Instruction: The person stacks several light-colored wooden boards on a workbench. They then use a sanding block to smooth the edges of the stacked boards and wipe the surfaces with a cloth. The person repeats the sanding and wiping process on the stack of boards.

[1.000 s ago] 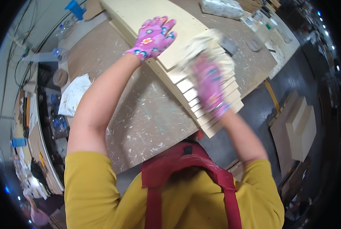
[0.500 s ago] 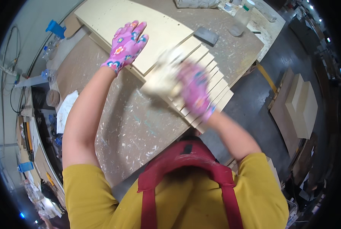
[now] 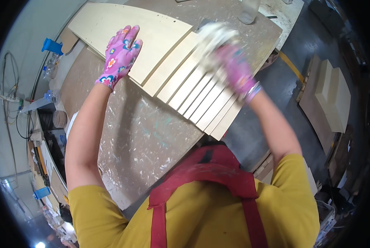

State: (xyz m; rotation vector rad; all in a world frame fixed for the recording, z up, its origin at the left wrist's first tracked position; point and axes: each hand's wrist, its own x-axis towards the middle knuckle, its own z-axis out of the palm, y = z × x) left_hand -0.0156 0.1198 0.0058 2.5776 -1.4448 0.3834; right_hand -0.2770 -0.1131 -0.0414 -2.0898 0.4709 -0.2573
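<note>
Presently, a large brown workbench (image 3: 139, 136), flecked with pale paint, fills most of the area before the person. On it lies a stack of cream panels (image 3: 164, 35), set slantwise from the bench's far left toward its near edge. The upper panel is broad, with a curved far side; the rest step down in narrow parallel strips, the last of them overhanging the near edge.

Off the bench's right edge, lower down, pale stepped pieces (image 3: 332, 97) rest on a brown board.

Hands well apart, both in pink flowered gloves. Left hand (image 3: 118, 58): laid flat, fingers extended and close together, across the long side of the broad panel, holding nothing. Right hand (image 3: 234, 68): blurred, closed on a wadded whitish cloth (image 3: 216, 41) over the far ends of the strips; exact finger placement cannot be told.

Clear bottle (image 3: 248, 11) at the bench's far right, its top cut off. Blue container (image 3: 53, 46) beyond the left edge. Grey block (image 3: 205, 22) behind the panels, partly hidden by the cloth.
</note>
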